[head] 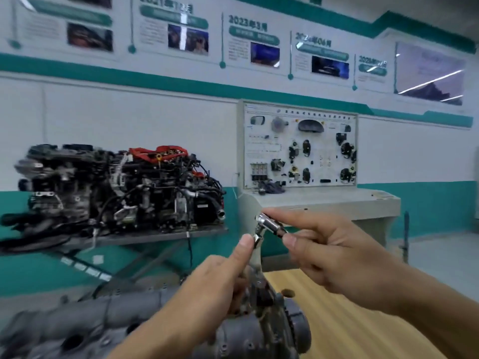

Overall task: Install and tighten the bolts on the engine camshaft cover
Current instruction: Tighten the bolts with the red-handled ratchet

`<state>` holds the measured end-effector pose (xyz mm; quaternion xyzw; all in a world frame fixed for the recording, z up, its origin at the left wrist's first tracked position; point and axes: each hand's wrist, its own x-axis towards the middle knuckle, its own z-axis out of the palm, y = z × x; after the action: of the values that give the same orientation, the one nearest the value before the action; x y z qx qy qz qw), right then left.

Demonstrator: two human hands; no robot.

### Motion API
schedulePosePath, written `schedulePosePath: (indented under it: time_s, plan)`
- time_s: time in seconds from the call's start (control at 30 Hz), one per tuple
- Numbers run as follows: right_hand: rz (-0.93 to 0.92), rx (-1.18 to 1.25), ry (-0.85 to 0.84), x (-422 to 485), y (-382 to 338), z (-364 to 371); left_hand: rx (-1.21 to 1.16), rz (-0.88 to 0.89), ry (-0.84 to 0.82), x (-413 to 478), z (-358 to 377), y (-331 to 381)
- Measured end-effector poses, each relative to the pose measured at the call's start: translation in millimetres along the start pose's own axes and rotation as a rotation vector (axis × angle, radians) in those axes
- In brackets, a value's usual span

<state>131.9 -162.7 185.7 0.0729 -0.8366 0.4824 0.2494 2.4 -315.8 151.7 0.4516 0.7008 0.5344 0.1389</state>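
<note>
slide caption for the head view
Left hand and right hand hold a chrome socket tool above the camshaft cover.

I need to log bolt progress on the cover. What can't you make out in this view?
Head view:
1. Shiny chrome socket tool: its lower part is hidden inside the left hand; the right hand covers its far end.
2. Grey cast-metal camshaft cover: blurred, cut by the bottom edge; bolts cannot be told.
3. White wall posters: text too blurred to read.

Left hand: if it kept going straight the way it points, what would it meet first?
The left hand points up and right, thumb against the chrome socket tool that the right hand pinches. That tool comes first, then likely the right thumb; depth is unclear.
</note>
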Motion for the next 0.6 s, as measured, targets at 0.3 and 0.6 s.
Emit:
schedulePosePath:
  time_s: [0.3,0.6]
  plan:
    - [-0.074,0.018,-0.044,58.3,2.5,35.9,0.054,-0.017,0.054,6.1,-64.6,-14.8]
    - [-0.052,0.000,-0.100,93.2,-2.9,23.7,-0.173,-0.028,-0.139,55.2,-83.3,-15.1]
